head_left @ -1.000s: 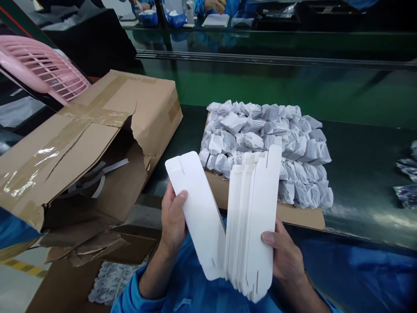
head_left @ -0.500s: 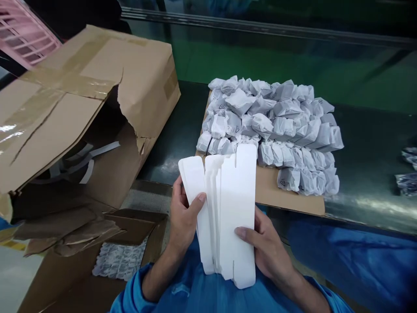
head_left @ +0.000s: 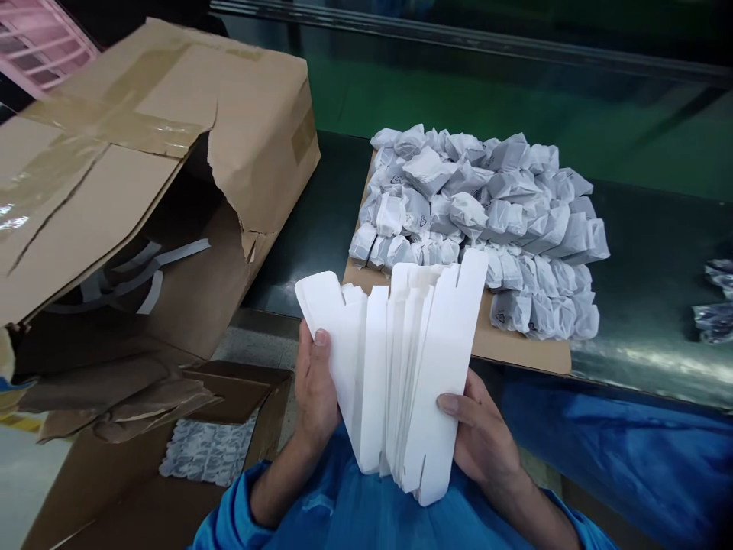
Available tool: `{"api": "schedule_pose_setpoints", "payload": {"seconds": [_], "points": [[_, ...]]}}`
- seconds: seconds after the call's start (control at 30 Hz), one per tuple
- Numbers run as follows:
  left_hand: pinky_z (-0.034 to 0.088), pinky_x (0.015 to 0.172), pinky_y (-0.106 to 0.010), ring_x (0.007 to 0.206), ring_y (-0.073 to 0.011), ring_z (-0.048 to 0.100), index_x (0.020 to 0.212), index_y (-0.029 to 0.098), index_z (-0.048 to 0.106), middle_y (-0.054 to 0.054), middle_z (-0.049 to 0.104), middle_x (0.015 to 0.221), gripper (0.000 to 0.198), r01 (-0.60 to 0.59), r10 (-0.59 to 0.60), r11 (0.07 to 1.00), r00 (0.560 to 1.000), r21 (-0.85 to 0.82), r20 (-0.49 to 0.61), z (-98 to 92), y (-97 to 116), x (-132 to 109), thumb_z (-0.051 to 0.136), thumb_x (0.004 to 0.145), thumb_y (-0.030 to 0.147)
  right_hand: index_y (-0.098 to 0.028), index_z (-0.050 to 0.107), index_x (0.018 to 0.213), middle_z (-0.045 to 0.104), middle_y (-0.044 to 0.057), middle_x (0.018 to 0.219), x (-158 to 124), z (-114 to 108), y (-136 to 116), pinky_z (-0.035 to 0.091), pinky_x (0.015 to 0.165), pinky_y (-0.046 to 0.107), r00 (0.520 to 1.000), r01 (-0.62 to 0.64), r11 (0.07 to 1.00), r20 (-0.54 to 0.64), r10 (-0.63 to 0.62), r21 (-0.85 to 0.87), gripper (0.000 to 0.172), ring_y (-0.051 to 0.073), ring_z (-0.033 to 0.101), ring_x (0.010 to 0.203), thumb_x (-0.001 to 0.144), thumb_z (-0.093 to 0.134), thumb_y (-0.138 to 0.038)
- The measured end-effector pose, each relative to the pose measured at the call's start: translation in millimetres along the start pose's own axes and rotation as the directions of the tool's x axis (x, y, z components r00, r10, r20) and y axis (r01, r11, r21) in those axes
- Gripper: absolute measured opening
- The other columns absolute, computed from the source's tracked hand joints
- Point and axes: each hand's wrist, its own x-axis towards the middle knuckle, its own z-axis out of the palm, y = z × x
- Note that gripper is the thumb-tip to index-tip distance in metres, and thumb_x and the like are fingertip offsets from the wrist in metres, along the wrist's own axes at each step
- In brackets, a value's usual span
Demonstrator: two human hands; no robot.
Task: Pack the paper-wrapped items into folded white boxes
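Note:
Between both hands spreads a stack of flat white folding cartons (head_left: 375, 359), fanned apart at the top and closer together at the bottom. My left hand (head_left: 317, 382) grips the stack's left edge, thumb in front and fingers behind. At the right edge my right hand (head_left: 481, 428) pinches the outermost cartons, its thumb on the front face. Just beyond the cartons lie several rows of small items wrapped in white paper bags (head_left: 481, 198), resting on a cardboard sheet (head_left: 524, 350).
A torn, taped cardboard box (head_left: 257, 114) stands open at the left, with white strips inside. Below it, another open carton (head_left: 131, 504) holds a wrapped bundle (head_left: 209, 451). Dark clear-wrapped items (head_left: 713, 322) lie on the green work surface (head_left: 647, 290) at far right. A pink basket (head_left: 43, 42) is upper left.
My hands have moved apart, the left one leftward and the right one rightward. The white cartons are fanned wider, with more separate edges showing. The view has shifted slightly.

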Motion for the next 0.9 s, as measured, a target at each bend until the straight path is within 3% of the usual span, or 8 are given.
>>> {"api": "schedule_pose_setpoints", "payload": {"seconds": [0.27,0.43,0.6,0.67,0.7,0.77,0.83,0.9], "points": [[0.049,0.105,-0.044,0.122,-0.0291,0.061,0.143,0.030,0.046,-0.007,0.065,0.130,0.071,-0.041,0.030,0.996,0.989,0.076,0.142,5.2,6.7,-7.0,0.072,0.082,0.054,-0.021,0.071,0.102,0.076,0.005,0.094,3.4,5.2,0.4,0.056,0.073,0.033,0.997,-0.053,0.999,0.049,0.053,-0.006,0.038,0.022,0.070,0.081,0.068,0.083,-0.030],[0.052,0.099,-0.043,0.117,-0.0280,0.063,0.140,0.030,0.047,-0.007,0.064,0.127,0.067,-0.124,0.104,0.980,0.985,0.154,0.137,10.6,13.3,-13.3,0.071,0.082,0.053,-0.023,0.062,0.125,0.071,0.006,0.117,-2.5,9.5,-1.6,0.055,0.083,0.034,0.982,0.098,0.961,0.181,-0.051,-0.260,0.044,0.023,0.068,0.103,0.084,0.075,-0.036],[0.057,0.085,-0.035,0.106,-0.0240,0.066,0.139,0.031,0.050,-0.006,0.066,0.125,0.063,-0.123,0.119,0.992,0.990,0.041,0.081,7.5,8.9,-13.2,0.070,0.083,0.055,-0.022,0.058,0.128,0.068,0.008,0.123,-9.3,5.1,-17.5,0.058,0.081,0.035,0.965,0.247,0.844,0.199,-0.170,-0.476,0.043,0.026,0.067,0.108,0.090,0.069,-0.039],[0.057,0.082,-0.031,0.105,-0.0219,0.066,0.139,0.032,0.050,-0.005,0.065,0.127,0.061,-0.123,0.124,0.991,0.992,-0.043,0.024,7.3,5.8,-11.3,0.069,0.085,0.052,-0.021,0.059,0.126,0.069,0.008,0.121,-17.5,8.0,-31.3,0.058,0.080,0.035,0.925,0.373,0.646,0.212,-0.316,-0.666,0.037,0.025,0.068,0.103,0.092,0.065,-0.036],[0.057,0.081,-0.029,0.105,-0.0208,0.066,0.140,0.032,0.050,-0.005,0.065,0.129,0.060,-0.124,0.124,0.988,0.992,-0.088,-0.001,8.4,4.9,-10.2,0.069,0.086,0.050,-0.021,0.058,0.128,0.068,0.008,0.122,-22.5,11.6,-39.0,0.058,0.081,0.036,0.872,0.441,0.468,0.242,-0.425,-0.766,0.037,0.024,0.068,0.103,0.093,0.064,-0.032],[0.057,0.084,-0.028,0.106,-0.0196,0.066,0.140,0.032,0.049,-0.005,0.065,0.131,0.058,-0.154,0.150,0.971,0.988,-0.185,-0.036,13.6,6.0,-7.9,0.068,0.088,0.046,-0.022,0.051,0.140,0.065,0.010,0.127,-32.2,24.1,-53.4,0.056,0.091,0.040,0.671,0.493,-0.012,0.389,-0.632,-0.870,0.051,0.026,0.065,0.108,0.091,0.063,-0.022],[0.055,0.093,-0.030,0.114,-0.0204,0.065,0.141,0.030,0.049,-0.005,0.064,0.134,0.055,-0.221,0.221,0.933,0.975,-0.283,-0.033,23.0,12.5,-4.9,0.066,0.090,0.042,-0.022,0.037,0.153,0.061,0.013,0.134,-37.3,43.7,-63.3,0.051,0.099,0.045,0.426,0.392,-0.421,0.567,-0.705,-0.818,0.070,0.029,0.060,0.117,0.088,0.063,-0.015],[0.050,0.105,-0.033,0.125,-0.0219,0.060,0.142,0.028,0.048,-0.005,0.060,0.141,0.053,-0.298,0.318,0.883,0.948,-0.363,-0.004,35.1,25.2,-1.1,0.061,0.093,0.042,-0.025,0.030,0.158,0.059,0.013,0.136,-34.6,68.9,-66.7,0.048,0.103,0.048,0.313,0.291,-0.578,0.647,-0.695,-0.762,0.074,0.032,0.056,0.123,0.091,0.059,-0.014]]}}
